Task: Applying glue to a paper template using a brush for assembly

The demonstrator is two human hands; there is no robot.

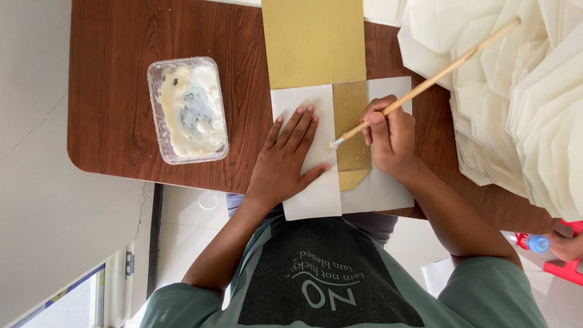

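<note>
We see the right hand (392, 135) closed around one long wooden brush (425, 84), its fingers clamped on the lower part of the handle, while the pale bristle tip rests on a gold paper strip (351, 130) just left of that hand. The left hand (285, 161) lies flat, fingers together and extended, thumb spread, pressing down on a white sheet (306, 200) that sits under and beside the strip; it holds nothing. The strip is smooth and slightly glossy where it looks wet, with a pointed near end, and it runs away from us into a broader matte gold sheet (313, 39). Between the two hands lies the brush tip, touching the strip. To the left, well apart from the hands, stands one clear plastic rectangular tub (187, 109) with rounded corners, smeared with creamy white paste. To the right we count a single large heap of folded translucent white papers (522, 91), pleated and crisp. All of it rests on one dark brown wooden tabletop (115, 73) with a rounded corner and visible grain.
</note>
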